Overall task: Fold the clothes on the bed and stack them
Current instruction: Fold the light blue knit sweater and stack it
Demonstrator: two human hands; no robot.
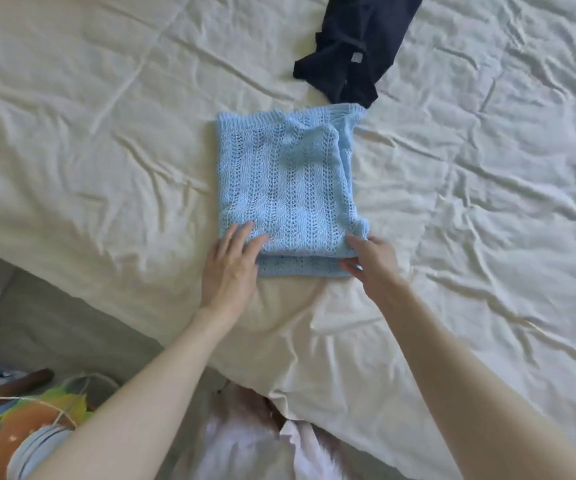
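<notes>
Head view showed, at the far left beyond the bed's near edge, a jumble of colourful objects on the floor (27,424), too blurred to identify. On the cream, wrinkled bed sheet (89,133), the left hand (231,268) lay flat with fingers straight and spread, pressing the near left corner of the light blue open-knit sweater (286,188), which sat folded into a rough rectangle near the bed's near edge, a lower layer peeking out under the top one. The right hand (369,261) pinched the sweater's near right corner, thumb under and fingers over the upper layer. Beyond the sweater's far right corner, a dark navy crumpled garment (352,50) lay unfolded toward the bed's far edge, just beside the knit. The loose knit looked likely to stretch or slide; if the right hand pulled while the left pressed unevenly, the layers could skew and the fold come out crooked. The bunched right edge might also spring open.
</notes>
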